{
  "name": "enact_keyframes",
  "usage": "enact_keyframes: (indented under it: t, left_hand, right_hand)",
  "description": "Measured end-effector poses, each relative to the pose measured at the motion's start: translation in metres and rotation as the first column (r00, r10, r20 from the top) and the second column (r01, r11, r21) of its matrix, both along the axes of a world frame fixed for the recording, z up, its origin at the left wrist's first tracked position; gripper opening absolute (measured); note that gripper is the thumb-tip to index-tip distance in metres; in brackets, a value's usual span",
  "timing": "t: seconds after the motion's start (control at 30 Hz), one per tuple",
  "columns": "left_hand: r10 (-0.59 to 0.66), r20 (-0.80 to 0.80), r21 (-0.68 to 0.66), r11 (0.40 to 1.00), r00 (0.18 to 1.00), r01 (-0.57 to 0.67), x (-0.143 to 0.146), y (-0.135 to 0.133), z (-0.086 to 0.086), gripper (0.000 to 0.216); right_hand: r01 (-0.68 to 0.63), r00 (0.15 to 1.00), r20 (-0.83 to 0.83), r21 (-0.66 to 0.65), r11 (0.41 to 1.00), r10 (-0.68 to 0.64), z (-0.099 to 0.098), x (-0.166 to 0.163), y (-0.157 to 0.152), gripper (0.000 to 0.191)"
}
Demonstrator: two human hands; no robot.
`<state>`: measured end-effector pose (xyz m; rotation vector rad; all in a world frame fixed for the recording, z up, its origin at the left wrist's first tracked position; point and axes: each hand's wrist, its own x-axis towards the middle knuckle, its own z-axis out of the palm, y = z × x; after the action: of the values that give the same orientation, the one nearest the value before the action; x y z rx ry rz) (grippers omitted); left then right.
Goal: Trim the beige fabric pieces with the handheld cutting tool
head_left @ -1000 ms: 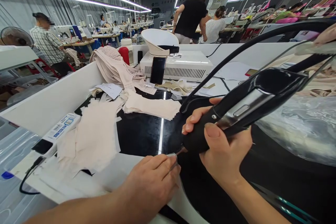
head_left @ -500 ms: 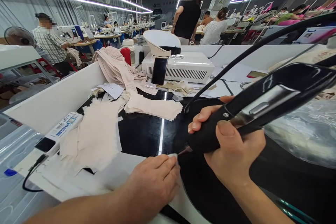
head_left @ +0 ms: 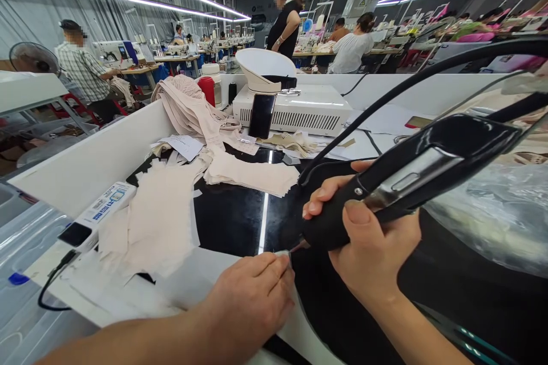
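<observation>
Black glossy table (head_left: pixel 231 219) spanned the near field. Beige fabric pieces (head_left: pixel 158 222) lay left; white machine (head_left: pixel 299 108) sat far centre. My right hand (head_left: pixel 368 245) was closed around the black cutting tool (head_left: pixel 411 177), tip down on the white sheet (head_left: pixel 201 282). My left hand (head_left: pixel 252 296) lay flat, fingers together, pressing that sheet beside the tip.
</observation>
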<state>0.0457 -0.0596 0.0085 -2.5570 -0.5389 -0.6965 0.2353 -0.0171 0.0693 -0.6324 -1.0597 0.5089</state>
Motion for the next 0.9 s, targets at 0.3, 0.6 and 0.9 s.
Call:
enact_keyframes:
  t: [0.3, 0.6, 0.9]
  left_hand:
    - [0.007, -0.049, -0.102, 0.995, 0.999, -0.012, -0.002, -0.002, -0.011, 0.034]
    - [0.003, -0.058, -0.217, 0.976, 0.998, -0.016, -0.001, -0.001, -0.013, 0.037]
    - [-0.011, 0.012, -0.246, 0.969, 1.0, 0.013, 0.0, -0.001, -0.012, 0.037]
  right_hand:
    - [0.013, 0.999, 0.033, -0.01, 1.0, -0.013, -0.002, 0.0, -0.002, 0.04]
    - [0.005, 1.0, -0.023, -0.015, 1.0, -0.005, -0.003, -0.003, -0.002, 0.051]
    - [0.006, 1.0, -0.011, -0.018, 1.0, -0.006, -0.004, -0.005, -0.002, 0.044]
